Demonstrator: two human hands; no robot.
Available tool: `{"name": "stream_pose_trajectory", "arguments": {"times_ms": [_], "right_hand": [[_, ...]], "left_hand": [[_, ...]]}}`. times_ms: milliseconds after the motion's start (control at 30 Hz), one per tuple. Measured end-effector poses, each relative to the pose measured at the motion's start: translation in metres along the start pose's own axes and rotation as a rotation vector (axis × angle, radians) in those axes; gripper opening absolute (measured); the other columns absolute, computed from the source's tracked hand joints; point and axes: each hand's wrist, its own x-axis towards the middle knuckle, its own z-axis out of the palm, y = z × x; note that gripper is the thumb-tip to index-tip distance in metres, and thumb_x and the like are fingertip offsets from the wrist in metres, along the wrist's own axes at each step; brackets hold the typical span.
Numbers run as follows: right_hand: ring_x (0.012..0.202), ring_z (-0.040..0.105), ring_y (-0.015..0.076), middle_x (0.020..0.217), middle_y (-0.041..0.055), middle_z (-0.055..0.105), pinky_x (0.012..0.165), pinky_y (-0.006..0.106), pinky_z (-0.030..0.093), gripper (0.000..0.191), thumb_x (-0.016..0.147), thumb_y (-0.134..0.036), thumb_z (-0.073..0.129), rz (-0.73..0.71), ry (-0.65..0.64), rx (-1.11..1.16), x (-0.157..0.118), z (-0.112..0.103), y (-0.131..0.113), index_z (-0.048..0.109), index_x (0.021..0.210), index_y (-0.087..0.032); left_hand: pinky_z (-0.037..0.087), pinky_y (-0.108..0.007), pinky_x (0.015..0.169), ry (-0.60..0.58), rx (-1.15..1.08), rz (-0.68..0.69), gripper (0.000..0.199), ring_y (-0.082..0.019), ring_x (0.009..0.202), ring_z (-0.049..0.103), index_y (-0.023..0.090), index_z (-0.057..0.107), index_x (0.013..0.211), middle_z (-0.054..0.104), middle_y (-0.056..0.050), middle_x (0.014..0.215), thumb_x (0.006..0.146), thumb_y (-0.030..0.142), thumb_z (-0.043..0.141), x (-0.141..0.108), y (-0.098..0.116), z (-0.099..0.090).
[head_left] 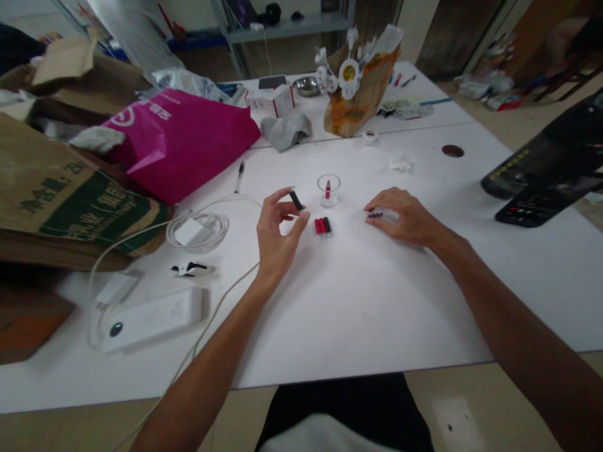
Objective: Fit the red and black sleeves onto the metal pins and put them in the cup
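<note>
Between its thumb and fingers, my left hand holds a small black cylinder, tilted above the table. My right hand pinches a small clear piece with a dark coiled pattern close to the tabletop. Between the hands lies a row of small red and black cylinders in what looks like a clear holder. Just behind the row stands a clear round cup with a red, metal-tipped piece upright in it.
On the left are a coiled white cable, a white power bank, a white-and-black clip tool, a pen and a pink bag. A paper bag stands at the back; a black device is right.
</note>
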Motion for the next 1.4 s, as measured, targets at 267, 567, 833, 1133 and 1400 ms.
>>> {"name": "stream_pose_trajectory", "arguments": {"times_ms": [267,567,833,1133,1400], "right_hand": [[0.110,0.080,0.0362,0.111,0.0070,0.088,0.105,0.061,0.060,0.006,0.103,-0.033,0.077,-0.014,0.010,-0.004,0.000,0.004,0.000,0.082,0.104,-0.031],[0.111,0.080,0.0380,0.110,0.0077,0.088,0.105,0.063,0.061,0.009,0.104,-0.033,0.074,-0.006,0.064,0.000,0.003,-0.001,-0.012,0.082,0.104,-0.031],[0.108,0.082,0.0377,0.110,0.0068,0.088,0.104,0.063,0.065,0.008,0.104,-0.041,0.075,0.027,0.234,0.074,0.010,-0.005,-0.052,0.082,0.105,-0.036],[0.100,0.084,0.0308,0.108,0.0068,0.087,0.090,0.052,0.070,0.011,0.106,-0.025,0.079,-0.167,0.358,0.188,0.010,0.013,-0.077,0.081,0.114,-0.032],[0.097,0.085,0.0263,0.108,0.0054,0.087,0.088,0.043,0.071,0.017,0.106,-0.018,0.080,-0.233,0.364,0.233,0.009,0.024,-0.082,0.080,0.120,-0.029]], "left_hand": [[0.066,-0.039,0.098,-0.041,-0.022,-0.038,0.040,-0.022,0.109,0.083,0.026,0.071,0.136,0.085,-0.008,0.118,0.106,0.050,0.082,-0.003,0.000,0.002],[0.068,-0.040,0.099,-0.073,-0.020,-0.055,0.027,-0.023,0.108,0.084,0.023,0.081,0.124,0.087,-0.010,0.118,0.105,0.042,0.084,-0.007,0.003,0.005],[0.067,-0.041,0.099,-0.106,-0.009,-0.042,0.021,-0.023,0.106,0.082,0.025,0.086,0.123,0.088,-0.008,0.118,0.104,0.035,0.084,-0.011,0.004,0.007],[0.066,-0.038,0.096,-0.208,0.175,0.239,0.020,-0.020,0.101,0.078,0.023,0.087,0.128,0.086,-0.008,0.114,0.111,0.027,0.079,-0.016,0.012,0.009],[0.068,-0.040,0.096,-0.263,0.248,0.386,0.028,-0.022,0.106,0.081,0.022,0.084,0.134,0.085,-0.011,0.118,0.110,0.013,0.075,-0.023,0.003,0.012]]}}
